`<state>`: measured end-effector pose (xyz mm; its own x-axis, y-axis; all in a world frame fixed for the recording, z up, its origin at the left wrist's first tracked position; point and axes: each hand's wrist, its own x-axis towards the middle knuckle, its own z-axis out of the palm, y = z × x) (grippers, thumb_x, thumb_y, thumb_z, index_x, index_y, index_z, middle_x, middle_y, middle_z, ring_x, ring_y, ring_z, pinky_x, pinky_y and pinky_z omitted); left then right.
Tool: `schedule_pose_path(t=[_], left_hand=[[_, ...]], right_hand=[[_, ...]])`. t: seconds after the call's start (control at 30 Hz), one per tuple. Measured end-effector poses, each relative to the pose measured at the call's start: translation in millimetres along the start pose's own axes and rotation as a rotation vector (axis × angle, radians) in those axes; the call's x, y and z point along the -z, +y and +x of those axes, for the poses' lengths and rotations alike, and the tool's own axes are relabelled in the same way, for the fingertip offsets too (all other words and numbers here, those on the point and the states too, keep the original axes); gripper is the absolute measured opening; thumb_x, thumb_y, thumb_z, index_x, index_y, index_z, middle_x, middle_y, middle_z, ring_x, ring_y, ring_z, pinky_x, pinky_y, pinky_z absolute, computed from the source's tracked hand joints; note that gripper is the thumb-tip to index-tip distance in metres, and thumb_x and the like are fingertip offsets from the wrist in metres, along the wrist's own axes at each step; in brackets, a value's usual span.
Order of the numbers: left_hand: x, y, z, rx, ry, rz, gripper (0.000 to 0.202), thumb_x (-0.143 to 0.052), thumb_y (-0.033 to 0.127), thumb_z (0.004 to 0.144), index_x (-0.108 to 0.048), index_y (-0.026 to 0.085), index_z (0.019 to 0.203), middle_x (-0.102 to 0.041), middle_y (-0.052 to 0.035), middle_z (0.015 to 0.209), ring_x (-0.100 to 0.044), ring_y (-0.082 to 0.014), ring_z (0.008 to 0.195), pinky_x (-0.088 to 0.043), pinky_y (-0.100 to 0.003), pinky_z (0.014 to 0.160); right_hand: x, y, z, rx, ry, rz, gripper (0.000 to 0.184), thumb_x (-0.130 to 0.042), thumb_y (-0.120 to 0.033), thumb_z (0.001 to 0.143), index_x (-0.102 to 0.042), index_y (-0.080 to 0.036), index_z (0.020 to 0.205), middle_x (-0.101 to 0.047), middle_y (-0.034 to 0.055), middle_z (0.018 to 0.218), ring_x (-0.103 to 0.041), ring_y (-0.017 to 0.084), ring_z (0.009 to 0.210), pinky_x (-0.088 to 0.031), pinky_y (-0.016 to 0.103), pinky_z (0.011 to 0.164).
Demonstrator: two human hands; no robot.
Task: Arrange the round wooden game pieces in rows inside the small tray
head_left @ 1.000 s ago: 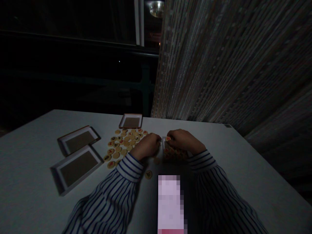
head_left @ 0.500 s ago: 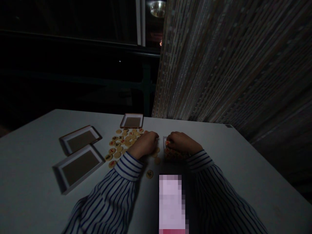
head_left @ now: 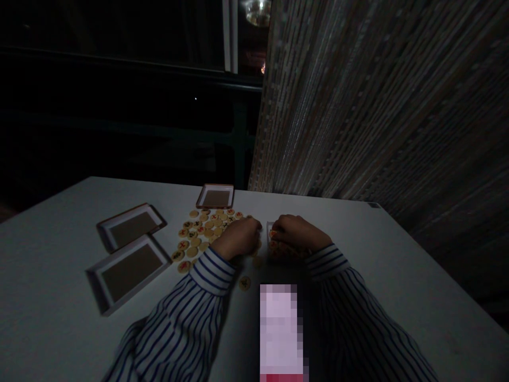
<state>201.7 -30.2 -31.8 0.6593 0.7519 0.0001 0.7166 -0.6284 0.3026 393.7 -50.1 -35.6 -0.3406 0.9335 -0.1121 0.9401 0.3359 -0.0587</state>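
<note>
Several round wooden game discs (head_left: 202, 232) with red or black marks lie scattered on a pale table (head_left: 59, 297). My left hand (head_left: 240, 237) rests curled on the right edge of that scatter; what its fingers hold is hidden. My right hand (head_left: 296, 232) is curled over a small white box (head_left: 271, 240) packed with discs, its fingertips pinching a red-marked disc (head_left: 273, 233) at the box's far left corner. One lone disc (head_left: 244, 283) lies beside my left cuff. Both sleeves are striped.
Two flat white-rimmed trays (head_left: 129, 268) (head_left: 129, 225) lie at the left. A smaller tray (head_left: 215, 197) sits beyond the discs. A string curtain (head_left: 358, 106) hangs behind the table on the right. The room is very dark.
My right hand has lowered the red-marked disc toward the box. My left hand has shifted slightly among the discs; the view has barely moved.
</note>
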Motion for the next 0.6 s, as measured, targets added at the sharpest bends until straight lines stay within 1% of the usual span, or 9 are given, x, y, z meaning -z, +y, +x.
schedule_pose_path(t=[0.07,0.2,0.33,0.47,0.6], left_hand=[[-0.1,-1,0,-0.003,0.003,0.012,0.028,-0.046,0.016,0.079,-0.065,0.017,0.100,-0.067,-0.0113,0.101,-0.062,-0.0208,0.091,-0.045,-0.028,0.077],[2.2,-1,-1,0.009,-0.009,0.051,0.027,-0.044,0.016,0.080,-0.064,0.017,0.098,-0.067,-0.0116,0.100,-0.062,-0.0218,0.091,-0.045,-0.029,0.076],[5.9,0,-3,0.039,-0.012,0.061,0.029,-0.041,0.020,0.083,-0.063,0.017,0.101,-0.067,-0.0118,0.099,-0.063,-0.0230,0.091,-0.046,-0.031,0.075],[10.8,1,-5,0.071,-0.031,0.044,0.028,-0.041,0.021,0.084,-0.064,0.017,0.099,-0.069,-0.0111,0.094,-0.063,-0.0213,0.086,-0.046,-0.029,0.073],[16.3,0,-7,0.062,-0.015,0.046,0.025,-0.042,0.020,0.083,-0.065,0.017,0.093,-0.069,-0.0114,0.093,-0.063,-0.0205,0.086,-0.045,-0.028,0.074]], right_hand=[[1,1,0,-0.009,-0.005,0.008,0.027,-0.049,-0.033,0.083,-0.066,-0.020,0.100,-0.066,0.0085,0.102,-0.059,0.021,0.094,-0.040,0.027,0.076],[3,1,-1,-0.013,0.005,-0.004,0.027,-0.047,-0.026,0.083,-0.067,-0.021,0.101,-0.066,0.0083,0.105,-0.058,0.021,0.097,-0.039,0.028,0.079],[3,-1,-1,-0.019,-0.013,-0.021,0.028,-0.046,-0.027,0.084,-0.068,-0.021,0.100,-0.066,0.0091,0.104,-0.059,0.021,0.095,-0.040,0.029,0.077],[3,-3,-1,-0.022,-0.026,-0.031,0.028,-0.047,-0.026,0.083,-0.067,-0.021,0.101,-0.066,0.0087,0.104,-0.059,0.021,0.095,-0.040,0.029,0.076],[4,-4,-1,-0.029,-0.033,-0.044,0.028,-0.048,-0.026,0.082,-0.067,-0.022,0.102,-0.066,0.0086,0.105,-0.059,0.022,0.096,-0.040,0.029,0.076]])
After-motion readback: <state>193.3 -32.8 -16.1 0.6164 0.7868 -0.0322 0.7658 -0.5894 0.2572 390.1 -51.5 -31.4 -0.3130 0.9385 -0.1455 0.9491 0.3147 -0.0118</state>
